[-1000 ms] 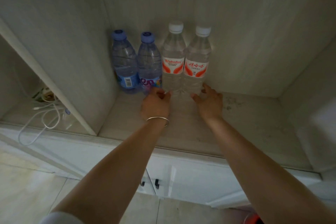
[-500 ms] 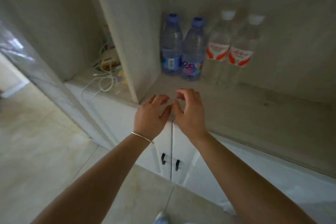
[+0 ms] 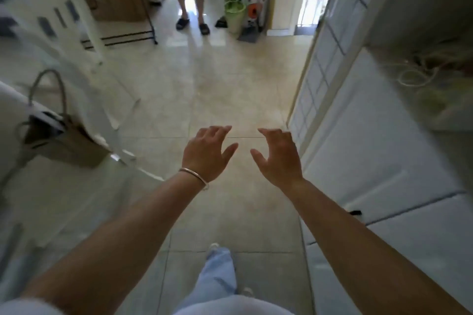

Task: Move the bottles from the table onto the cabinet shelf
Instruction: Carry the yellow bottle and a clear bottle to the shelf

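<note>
Between loads — left hand point(image 3: 207, 153) and right hand point(image 3: 277, 158) empty, fingers spread, over the floor point(image 3: 217, 89). No bottles visible; bench probably left, blurred — next, fetch more.

White cabinet point(image 3: 378, 161) at right, blurred

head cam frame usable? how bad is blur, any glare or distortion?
Head view: heavy motion blur at the edges, worst on the white chair at left and the cabinet at right; both hands stay fairly sharp. Bright glare on the floor tiles near the far doorway. Wide-angle bending tilts the door frame.
</note>
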